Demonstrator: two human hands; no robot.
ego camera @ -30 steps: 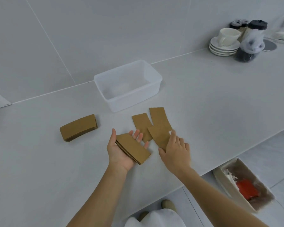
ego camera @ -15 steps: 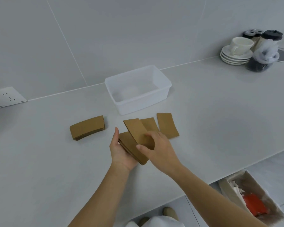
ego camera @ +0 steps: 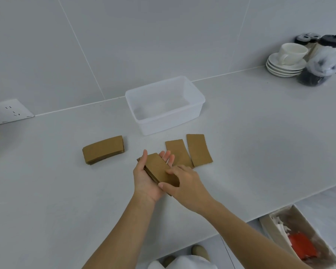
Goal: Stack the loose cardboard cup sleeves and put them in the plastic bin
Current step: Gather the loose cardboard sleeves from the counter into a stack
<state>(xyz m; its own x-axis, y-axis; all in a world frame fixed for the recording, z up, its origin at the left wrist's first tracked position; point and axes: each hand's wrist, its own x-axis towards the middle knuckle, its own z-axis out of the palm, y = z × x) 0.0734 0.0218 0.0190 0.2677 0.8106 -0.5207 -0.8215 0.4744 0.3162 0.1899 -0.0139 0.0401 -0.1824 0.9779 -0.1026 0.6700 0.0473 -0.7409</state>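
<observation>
Two loose sleeves (ego camera: pixel 190 152) lie mid-frame, below the empty plastic bin (ego camera: pixel 194 109). Left hand (ego camera: pixel 146 179) cradles a small stack (ego camera: pixel 159 169), palm up; right hand (ego camera: pixel 186 183) pinches its near end. Finished pile (ego camera: pixel 103 149) left of centre. Risk: a loose pinch lets the top sleeve slide and the stack fan.

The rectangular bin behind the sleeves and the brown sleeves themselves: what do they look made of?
The rectangular translucent bin looks like thin frosted plastic: the counter shows faintly through its walls. The flat brown cup sleeves look like matte, uncoated cardboard without any shine.
</observation>
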